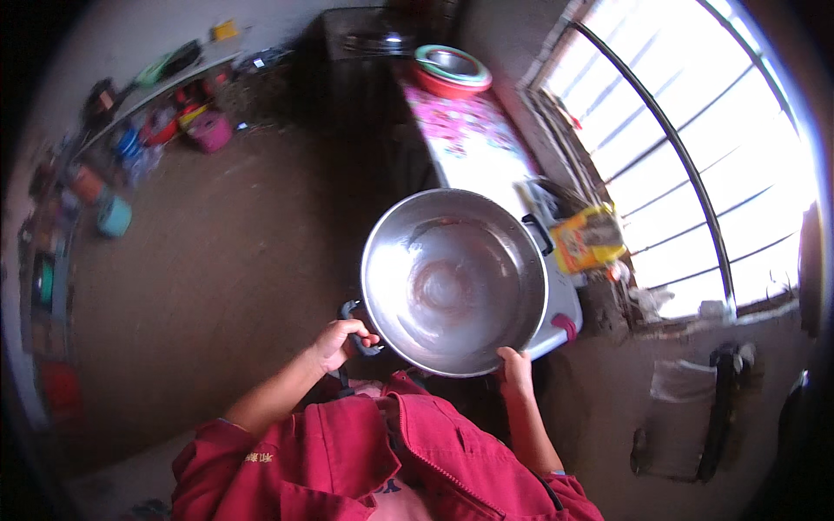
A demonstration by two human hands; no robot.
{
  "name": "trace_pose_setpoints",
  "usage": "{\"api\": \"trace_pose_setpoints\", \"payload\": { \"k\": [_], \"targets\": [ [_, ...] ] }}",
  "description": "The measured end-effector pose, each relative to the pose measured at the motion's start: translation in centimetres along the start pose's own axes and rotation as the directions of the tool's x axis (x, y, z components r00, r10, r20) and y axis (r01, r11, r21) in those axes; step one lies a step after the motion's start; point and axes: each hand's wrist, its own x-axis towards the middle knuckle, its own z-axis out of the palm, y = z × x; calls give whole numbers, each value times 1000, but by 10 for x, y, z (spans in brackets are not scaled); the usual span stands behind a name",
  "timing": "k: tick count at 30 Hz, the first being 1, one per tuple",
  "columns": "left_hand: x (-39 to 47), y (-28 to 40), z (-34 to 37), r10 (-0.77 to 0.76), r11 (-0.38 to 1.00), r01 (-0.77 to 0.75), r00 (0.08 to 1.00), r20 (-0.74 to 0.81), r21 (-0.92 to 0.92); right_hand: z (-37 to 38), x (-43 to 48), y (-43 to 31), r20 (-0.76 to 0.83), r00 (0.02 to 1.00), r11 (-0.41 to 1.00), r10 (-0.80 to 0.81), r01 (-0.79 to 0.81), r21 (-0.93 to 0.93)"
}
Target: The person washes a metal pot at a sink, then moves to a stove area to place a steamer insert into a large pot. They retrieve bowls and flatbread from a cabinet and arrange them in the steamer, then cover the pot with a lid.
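A large round stainless-steel pot [449, 286] is held up in front of my body, its open top facing me. A faint brownish ring and wet-looking shine show on its inner bottom. My left hand [342, 342] grips the black side handle [350, 312] on the pot's left. With the thumb over the rim, my right hand [515, 371] clasps the near right edge; its fingers are hidden below. The second black handle [539, 234] juts out free at the upper right.
Beyond the pot runs a counter with a floral cover [449, 120], bearing stacked basins [453, 71]. A yellow bag [586, 239] stands by the barred window [684, 150]. On the left, a pink bucket [210, 130] and a teal bucket [114, 215] sit on the brown floor [208, 273].
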Motion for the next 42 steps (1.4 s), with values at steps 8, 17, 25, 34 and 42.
{"api": "trace_pose_setpoints", "payload": {
  "k": [8,17,25,34,42],
  "targets": [
    [-134,83,-127,294,938,-322,936,-194,-131,208,-42,6,303,953,989,-21,65,-135],
    [-228,161,-331,602,689,-701,695,-394,-184,537,-49,63,693,721,945,3,226,-239],
    [-333,243,-471,661,569,-808,337,-671,155,842,-135,123,891,403,857,207,364,-364],
    [-443,296,-681,531,162,-971,236,-814,-176,1126,-291,255,910,219,794,352,445,-414],
    [-625,395,-867,334,221,-965,210,-919,-140,1339,-437,403,846,125,736,518,438,-516]
  ]
}}
